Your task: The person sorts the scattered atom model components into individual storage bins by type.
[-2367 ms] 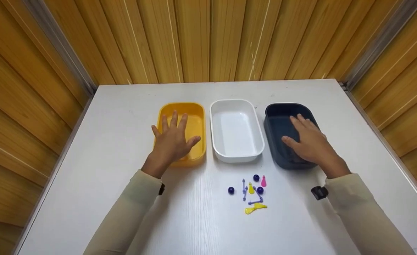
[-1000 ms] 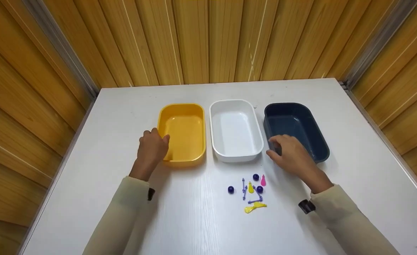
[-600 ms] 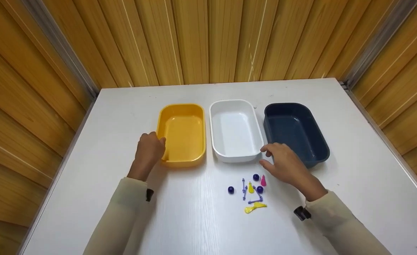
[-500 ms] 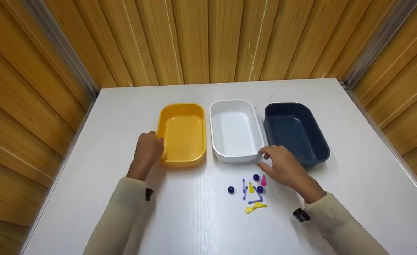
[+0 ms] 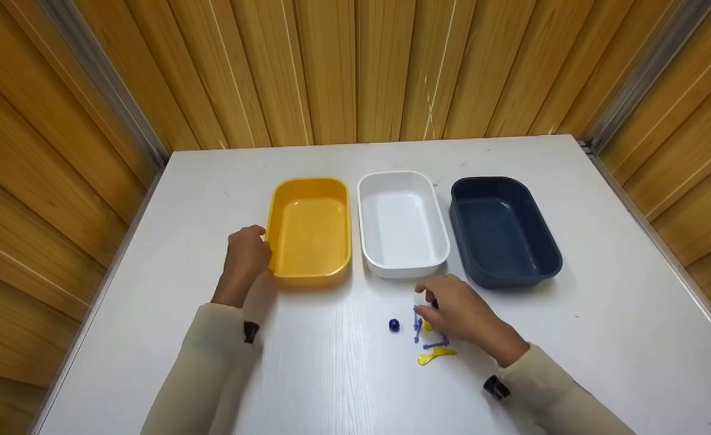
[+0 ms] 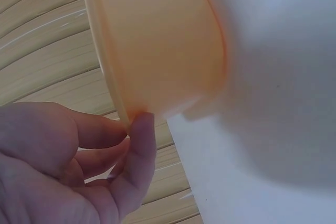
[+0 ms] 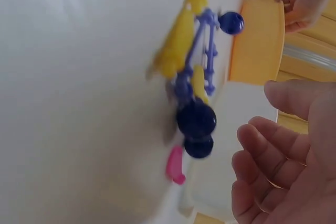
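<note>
My left hand (image 5: 245,257) pinches the rim of the yellow bin (image 5: 312,235) at its near left side, with a fingertip on the outer wall in the left wrist view. Above a small group of plastic pieces hovers my right hand (image 5: 461,308), its fingers loosely bent and nothing between them in the right wrist view. Beneath it lie thin purple rods (image 5: 435,344), yellow teardrop-shaped pieces (image 5: 431,356) and dark blue balls (image 7: 196,120). One dark blue ball (image 5: 394,325) sits apart on the left. The pink teardrop-shaped piece (image 7: 175,164) is hidden by the hand in the head view.
A white bin (image 5: 404,229) stands in the middle and a dark navy bin (image 5: 506,241) to its right, side by side with the yellow one. All rest on a white table (image 5: 331,374), with wood-patterned walls (image 5: 355,72) around its back and sides.
My right hand has moved from over the navy bin, down and left to above the small pieces. The left hand has drawn back from over the yellow bin to its left rim.
</note>
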`<state>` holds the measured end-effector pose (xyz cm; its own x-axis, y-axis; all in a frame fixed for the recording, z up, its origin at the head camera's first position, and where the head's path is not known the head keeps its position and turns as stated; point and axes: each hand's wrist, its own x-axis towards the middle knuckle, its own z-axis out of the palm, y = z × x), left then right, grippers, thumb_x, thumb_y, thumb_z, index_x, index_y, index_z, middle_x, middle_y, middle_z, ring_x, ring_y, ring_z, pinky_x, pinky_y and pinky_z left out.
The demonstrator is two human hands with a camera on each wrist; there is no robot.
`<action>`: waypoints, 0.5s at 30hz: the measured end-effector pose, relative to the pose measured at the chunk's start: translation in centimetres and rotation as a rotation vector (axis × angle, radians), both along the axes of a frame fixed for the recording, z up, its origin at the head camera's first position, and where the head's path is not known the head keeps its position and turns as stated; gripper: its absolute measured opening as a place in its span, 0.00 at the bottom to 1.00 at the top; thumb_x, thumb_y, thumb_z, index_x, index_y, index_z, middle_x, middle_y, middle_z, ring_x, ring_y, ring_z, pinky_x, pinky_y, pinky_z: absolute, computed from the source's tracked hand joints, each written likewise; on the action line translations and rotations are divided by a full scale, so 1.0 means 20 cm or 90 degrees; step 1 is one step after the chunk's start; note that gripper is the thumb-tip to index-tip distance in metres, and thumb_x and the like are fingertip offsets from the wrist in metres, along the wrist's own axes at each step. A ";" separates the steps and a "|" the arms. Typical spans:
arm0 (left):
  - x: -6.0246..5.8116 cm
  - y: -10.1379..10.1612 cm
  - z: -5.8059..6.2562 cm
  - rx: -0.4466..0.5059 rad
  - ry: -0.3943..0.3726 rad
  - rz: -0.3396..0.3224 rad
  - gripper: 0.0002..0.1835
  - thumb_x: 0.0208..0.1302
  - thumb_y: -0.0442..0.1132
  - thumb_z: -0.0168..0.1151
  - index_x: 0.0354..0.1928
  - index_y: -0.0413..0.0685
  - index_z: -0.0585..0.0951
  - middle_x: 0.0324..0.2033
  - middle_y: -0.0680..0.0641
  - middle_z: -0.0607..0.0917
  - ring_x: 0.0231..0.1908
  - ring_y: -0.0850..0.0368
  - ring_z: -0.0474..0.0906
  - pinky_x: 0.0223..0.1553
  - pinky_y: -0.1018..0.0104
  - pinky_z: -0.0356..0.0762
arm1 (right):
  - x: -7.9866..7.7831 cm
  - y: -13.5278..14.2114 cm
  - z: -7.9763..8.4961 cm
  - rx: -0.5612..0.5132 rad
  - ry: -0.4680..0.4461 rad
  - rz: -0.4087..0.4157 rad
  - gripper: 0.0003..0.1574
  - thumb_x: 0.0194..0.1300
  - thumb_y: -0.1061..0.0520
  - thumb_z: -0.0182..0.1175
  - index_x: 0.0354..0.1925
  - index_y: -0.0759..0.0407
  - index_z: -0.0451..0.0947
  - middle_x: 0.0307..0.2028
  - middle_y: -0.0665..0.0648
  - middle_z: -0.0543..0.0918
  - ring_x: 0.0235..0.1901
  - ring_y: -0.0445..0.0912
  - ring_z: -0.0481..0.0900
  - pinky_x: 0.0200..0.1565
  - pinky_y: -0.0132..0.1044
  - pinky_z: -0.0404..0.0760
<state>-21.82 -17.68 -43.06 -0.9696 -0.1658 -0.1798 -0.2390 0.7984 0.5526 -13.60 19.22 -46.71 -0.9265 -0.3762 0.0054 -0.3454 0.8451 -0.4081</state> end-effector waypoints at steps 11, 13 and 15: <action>0.00 -0.01 0.01 0.021 -0.014 0.007 0.20 0.73 0.30 0.49 0.64 0.30 0.76 0.62 0.31 0.79 0.55 0.41 0.79 0.60 0.50 0.79 | 0.04 -0.08 -0.07 -0.004 0.013 0.060 0.16 0.60 0.54 0.72 0.45 0.56 0.83 0.27 0.45 0.78 0.32 0.39 0.70 0.37 0.35 0.72; 0.00 -0.01 0.01 0.018 -0.010 0.009 0.20 0.73 0.30 0.50 0.63 0.30 0.76 0.62 0.31 0.80 0.55 0.41 0.80 0.60 0.50 0.80 | 0.04 -0.09 -0.07 -0.006 0.016 0.070 0.16 0.59 0.54 0.73 0.45 0.56 0.83 0.26 0.45 0.76 0.31 0.39 0.68 0.36 0.34 0.70; 0.00 -0.01 0.01 0.018 -0.008 0.011 0.20 0.73 0.30 0.49 0.63 0.30 0.76 0.61 0.31 0.80 0.54 0.41 0.80 0.60 0.50 0.80 | 0.05 -0.10 -0.08 -0.011 0.025 0.083 0.16 0.59 0.54 0.73 0.44 0.56 0.83 0.26 0.46 0.76 0.30 0.40 0.67 0.35 0.33 0.69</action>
<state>-21.80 -17.83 -42.86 -0.9642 -0.1773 -0.1973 -0.2601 0.7780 0.5719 -12.67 17.28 -48.27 -0.8684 -0.4935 0.0477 -0.4683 0.7848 -0.4060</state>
